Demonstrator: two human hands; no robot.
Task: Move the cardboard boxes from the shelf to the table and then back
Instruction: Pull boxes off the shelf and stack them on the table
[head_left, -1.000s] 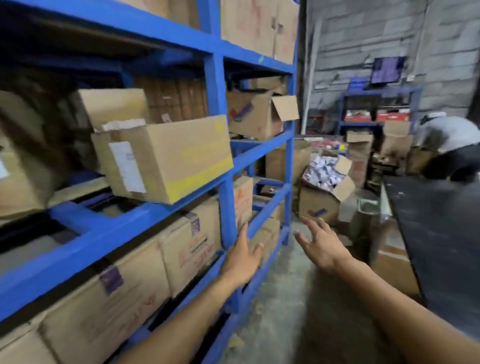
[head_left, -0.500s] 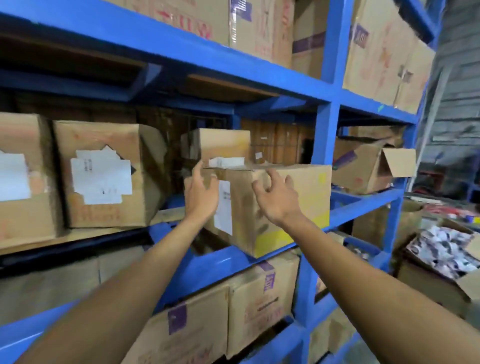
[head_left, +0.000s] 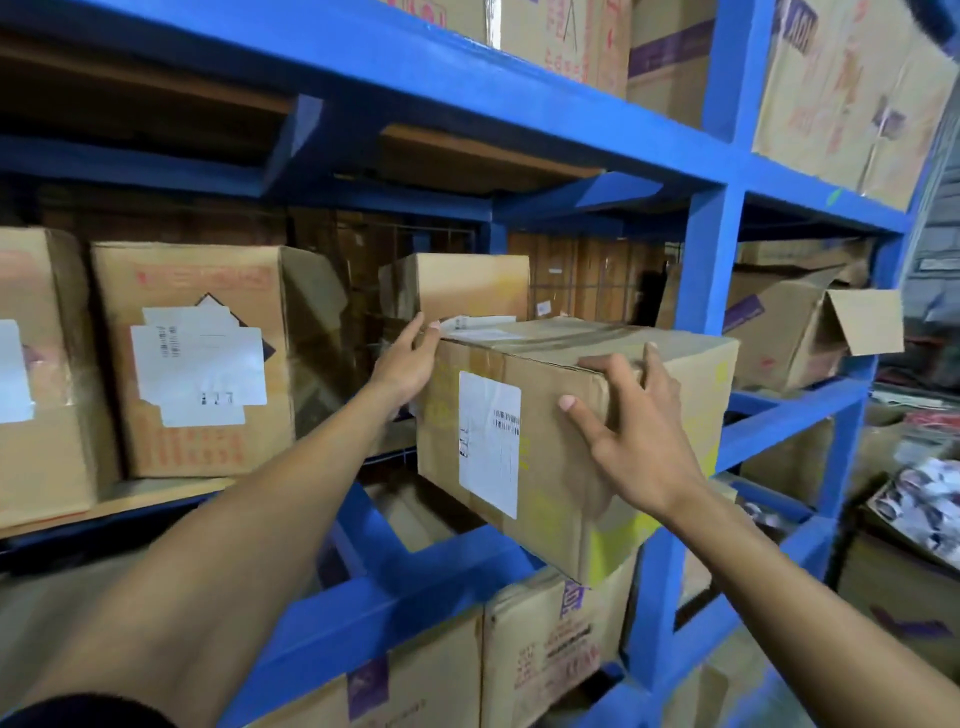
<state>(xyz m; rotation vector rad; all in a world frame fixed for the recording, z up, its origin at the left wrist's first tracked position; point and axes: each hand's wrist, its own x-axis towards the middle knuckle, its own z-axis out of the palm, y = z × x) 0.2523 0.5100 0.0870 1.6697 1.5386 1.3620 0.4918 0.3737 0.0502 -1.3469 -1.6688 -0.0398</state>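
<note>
A blue metal shelf rack (head_left: 530, 98) is filling the view, its tiers packed with cardboard cartons. On the middle tier a taped cardboard box (head_left: 566, 415) with a white label on its near face is sitting turned at an angle, its front corner jutting out past the blue front rail (head_left: 395, 597). The left hand (head_left: 408, 361) is lying against the box's left side near the top rear corner, fingers fairly straight and pressing on the cardboard. The right hand (head_left: 636, 441) is gripping the box's top front edge, fingers curling over onto the lid and thumb spreading down the front face. Just behind the box a smaller carton (head_left: 467, 286) is standing. To the left a large carton with torn white labels (head_left: 202, 358) is resting on the same tier. To the right, past the blue upright, an open-flapped carton (head_left: 810, 332) is sitting. More cartons are standing on the tiers above and below.
</note>
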